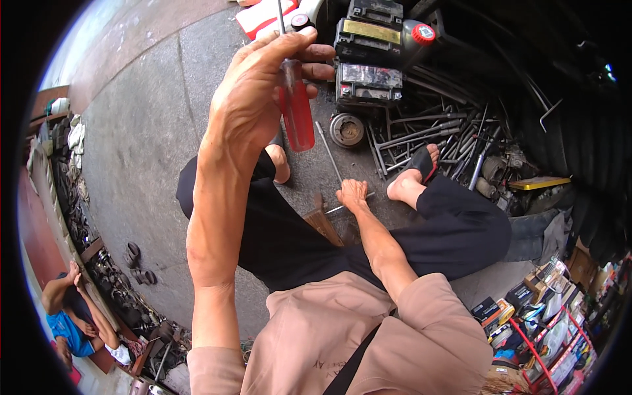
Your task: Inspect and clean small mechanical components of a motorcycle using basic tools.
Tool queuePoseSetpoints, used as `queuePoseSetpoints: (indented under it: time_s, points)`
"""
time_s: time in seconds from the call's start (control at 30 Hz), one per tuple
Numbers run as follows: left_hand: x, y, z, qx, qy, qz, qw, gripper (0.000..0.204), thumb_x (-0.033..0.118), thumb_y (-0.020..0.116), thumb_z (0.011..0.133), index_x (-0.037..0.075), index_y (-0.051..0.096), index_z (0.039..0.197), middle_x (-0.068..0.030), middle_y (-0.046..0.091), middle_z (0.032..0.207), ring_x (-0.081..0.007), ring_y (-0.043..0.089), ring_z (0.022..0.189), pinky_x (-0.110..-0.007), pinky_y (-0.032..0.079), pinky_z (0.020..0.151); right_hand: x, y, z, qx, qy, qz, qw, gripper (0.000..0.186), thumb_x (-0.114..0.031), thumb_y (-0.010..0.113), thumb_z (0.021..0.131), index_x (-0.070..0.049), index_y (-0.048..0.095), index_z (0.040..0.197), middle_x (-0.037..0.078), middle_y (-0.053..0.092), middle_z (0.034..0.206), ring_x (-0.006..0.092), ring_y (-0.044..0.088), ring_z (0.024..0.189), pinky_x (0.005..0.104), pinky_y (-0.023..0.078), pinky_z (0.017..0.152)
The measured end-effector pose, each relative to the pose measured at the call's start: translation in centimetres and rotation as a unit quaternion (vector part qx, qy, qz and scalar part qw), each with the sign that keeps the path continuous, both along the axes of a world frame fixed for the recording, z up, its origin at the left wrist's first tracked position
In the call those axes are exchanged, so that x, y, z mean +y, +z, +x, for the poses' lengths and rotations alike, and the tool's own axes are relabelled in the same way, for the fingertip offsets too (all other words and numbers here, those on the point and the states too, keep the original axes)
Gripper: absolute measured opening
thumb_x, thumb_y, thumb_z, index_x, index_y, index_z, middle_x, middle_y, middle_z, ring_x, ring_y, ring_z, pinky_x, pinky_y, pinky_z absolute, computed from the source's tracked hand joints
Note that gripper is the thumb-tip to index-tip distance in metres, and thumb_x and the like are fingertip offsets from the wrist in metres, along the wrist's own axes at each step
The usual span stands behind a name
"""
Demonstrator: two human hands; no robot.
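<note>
Raised high in front of me, my left hand (263, 79) grips a screwdriver. Its clear red handle (297, 118) hangs down below the fingers, and its thin shaft points up past the top edge of the view. Low between my legs, my right hand (354, 193) is closed around a T-handle wrench (330, 153). The wrench's crossbar shows on both sides of the hand, and its long shaft lies toward the far side along the floor. Just beside that hand is a wooden block (321, 222), partly hidden by my trousers.
Several black batteries (368, 82) stand at the far middle, beside a container with a red cap (423, 33). A round metal part (346, 130) sits near many metal tools (454, 135). Boxed goods (526, 316) fill the lower right. Another person (72, 316) sits at the far left.
</note>
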State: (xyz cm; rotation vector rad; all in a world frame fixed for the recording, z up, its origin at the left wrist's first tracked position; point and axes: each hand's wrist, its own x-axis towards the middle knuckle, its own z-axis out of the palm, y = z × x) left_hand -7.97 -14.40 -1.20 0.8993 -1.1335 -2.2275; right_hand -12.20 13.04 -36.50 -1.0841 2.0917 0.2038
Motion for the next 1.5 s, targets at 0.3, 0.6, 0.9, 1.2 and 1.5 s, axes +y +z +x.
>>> queuePoseSetpoints:
  time_s: [0.3,0.6,0.9,1.2,1.5]
  points:
    - [-0.5,-0.7,-1.5,0.014,-0.003,-0.009,1.000,0.027,0.024,0.066,0.090,0.001,0.059,0.103,-0.0116,0.068,0.089,-0.0188,0.066,0.076,-0.028,0.050,0.063,-5.9,12.2,-3.5,-0.026,0.089,-0.137,0.986,0.031,-0.026,0.061,0.077,0.005,0.063,0.081,0.023,0.067,0.080,0.0377,0.068,0.079,0.0467,0.054,0.071]
    - [-0.4,-1.0,-5.2,-0.061,-0.073,-0.021,0.995,0.028,0.029,0.074,0.084,0.011,0.055,0.073,0.0005,0.051,0.056,-0.0133,0.059,0.051,-0.024,0.043,0.042,-10.7,34.7,-13.9,-0.252,-0.042,-0.256,0.932,0.059,-0.056,0.065,0.083,0.003,0.068,0.073,0.005,0.055,0.055,0.0150,0.051,0.049,0.0292,0.040,0.047]
    - [3.3,-2.5,-11.0,-0.110,-0.241,0.021,0.964,0.025,0.031,0.067,0.090,0.005,0.065,0.091,0.0022,0.053,0.058,-0.0124,0.060,0.054,-0.022,0.038,0.042,-7.5,41.3,-17.5,0.190,-0.066,-0.479,0.854,0.024,-0.025,0.062,0.089,-0.001,0.065,0.083,0.017,0.059,0.062,0.0349,0.063,0.063,0.0429,0.049,0.061]
    - [2.5,-3.4,-13.3,-0.025,-0.363,-0.015,0.931,0.039,0.036,0.048,0.099,0.006,0.058,0.123,-0.0095,0.070,0.102,-0.0135,0.070,0.077,-0.020,0.039,0.046,-7.7,39.3,-19.8,0.292,-0.031,-0.540,0.789,0.016,-0.019,0.065,0.089,-0.004,0.065,0.095,0.013,0.064,0.077,0.0328,0.064,0.072,0.0396,0.049,0.062]
    - [4.0,-3.4,-13.9,-0.043,-0.371,0.022,0.928,0.041,0.037,0.041,0.101,0.007,0.052,0.128,-0.0097,0.065,0.118,-0.0187,0.067,0.101,-0.022,0.038,0.052,-9.8,38.1,-19.3,0.302,-0.003,-0.505,0.808,0.023,-0.024,0.061,0.091,-0.003,0.063,0.082,0.012,0.065,0.074,0.0306,0.066,0.068,0.0399,0.054,0.061]
